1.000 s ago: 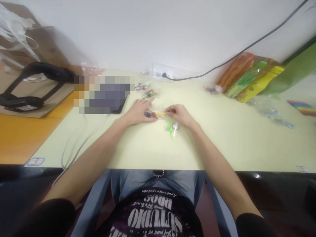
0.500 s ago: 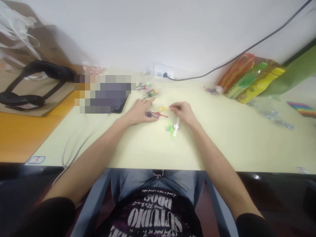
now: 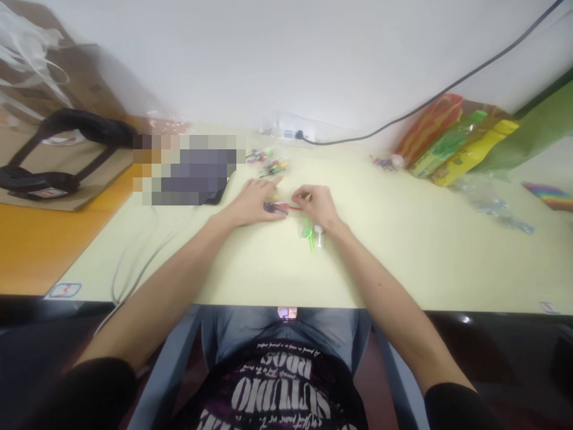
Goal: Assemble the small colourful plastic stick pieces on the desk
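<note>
My left hand (image 3: 254, 202) lies on the table with its fingers spread, the thumb beside a dark small plastic piece (image 3: 269, 207). A red piece with a thin stem (image 3: 283, 206) lies against the dark one, its stem reaching below my right fingers. My right hand (image 3: 313, 202) is closed in a pinch at the end of a small yellow plastic piece (image 3: 276, 196), which is blurred and partly hidden between the hands. Below my right hand lie a green piece with a round middle (image 3: 308, 232) and a white one (image 3: 319, 233), partly covered by the wrist.
More small coloured pieces (image 3: 274, 167) lie behind my left hand. A black tablet-like object (image 3: 217, 194), partly pixelated, is to the left, beyond white cables (image 3: 138, 278). Snack bags (image 3: 474, 152), a green bottle (image 3: 461, 140) and clear plastic wrap (image 3: 487, 203) occupy the right.
My right hand has moved left with the yellow piece, toward my left hand, and now covers part of the red stem and the white piece. My left hand has stayed in place.
</note>
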### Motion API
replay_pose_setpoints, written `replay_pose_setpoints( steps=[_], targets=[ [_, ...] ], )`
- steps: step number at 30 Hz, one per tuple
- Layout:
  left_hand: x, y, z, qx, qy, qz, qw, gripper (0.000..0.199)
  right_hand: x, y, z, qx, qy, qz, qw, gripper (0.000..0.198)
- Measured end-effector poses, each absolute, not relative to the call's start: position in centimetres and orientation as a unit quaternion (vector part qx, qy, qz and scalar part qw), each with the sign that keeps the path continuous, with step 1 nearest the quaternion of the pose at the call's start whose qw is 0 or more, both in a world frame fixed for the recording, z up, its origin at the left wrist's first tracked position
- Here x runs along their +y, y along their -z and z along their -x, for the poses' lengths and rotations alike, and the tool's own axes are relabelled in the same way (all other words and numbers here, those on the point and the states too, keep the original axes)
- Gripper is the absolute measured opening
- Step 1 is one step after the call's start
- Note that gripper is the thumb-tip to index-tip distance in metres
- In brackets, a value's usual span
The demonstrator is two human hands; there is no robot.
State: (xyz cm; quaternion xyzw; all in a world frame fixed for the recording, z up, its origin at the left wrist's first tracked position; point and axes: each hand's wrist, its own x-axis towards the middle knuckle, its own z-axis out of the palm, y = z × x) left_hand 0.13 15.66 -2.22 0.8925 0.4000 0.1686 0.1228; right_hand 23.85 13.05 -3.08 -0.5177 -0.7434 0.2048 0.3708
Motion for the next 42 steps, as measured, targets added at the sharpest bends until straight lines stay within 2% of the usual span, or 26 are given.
replay_pose_setpoints(
  steps=[3,6,10,12,16,19,22,26,30,33,37,42],
  targets=[
    [15.7,2.3,-0.1,0.4,-0.169,-0.893,0.12,0.109,12.8,2.4,-23.5,-0.788,-0.215,0.476,0.327,0.021],
    [15.9,2.5,-0.1,0.4,-0.17,-0.893,0.119,0.109,12.5,1.5,-24.0,-0.79,-0.198,0.481,0.323,0.027],
    [15.8,2.4,0.0,0.398,-0.169,-0.894,0.119,0.109,11.3,-0.3,-26.3,-0.766,-0.162,0.517,0.347,0.016],
    [15.7,2.4,0.0,0.4,-0.166,-0.894,0.114,0.109,10.3,-1.4,-27.8,-0.754,-0.187,0.539,0.324,0.028],
    [15.6,2.3,0.0,0.414,-0.158,-0.891,0.095,0.109,8.1,-3.0,-30.2,-0.744,-0.313,0.571,0.15,0.053],
    [15.6,2.3,0.0,0.418,-0.156,-0.89,0.098,0.105,7.0,-3.5,-30.3,-0.739,-0.375,0.56,-0.008,0.057],
    [15.7,2.4,0.1,0.413,-0.163,-0.889,0.11,0.105,6.5,-3.7,-29.7,-0.728,-0.415,0.54,-0.072,0.055],
    [15.7,2.3,0.1,0.407,-0.176,-0.887,0.126,0.107,6.7,-3.4,-29.8,-0.727,-0.417,0.544,-0.046,0.033],
    [15.7,2.2,0.0,0.403,-0.187,-0.885,0.141,0.108,7.2,-2.7,-31.2,-0.733,-0.392,0.554,0.042,0.023],
    [15.7,2.1,0.0,0.405,-0.188,-0.883,0.144,0.108,7.3,-2.5,-31.9,-0.736,-0.356,0.566,0.104,0.021],
    [15.6,2.1,0.0,0.402,-0.193,-0.883,0.146,0.106,7.8,-2.3,-31.7,-0.74,-0.252,0.592,0.195,0.02],
    [15.8,2.4,0.0,0.397,-0.201,-0.883,0.15,0.107,9.0,-1.1,-30.6,-0.787,-0.133,0.565,0.211,0.023]
  ],
)
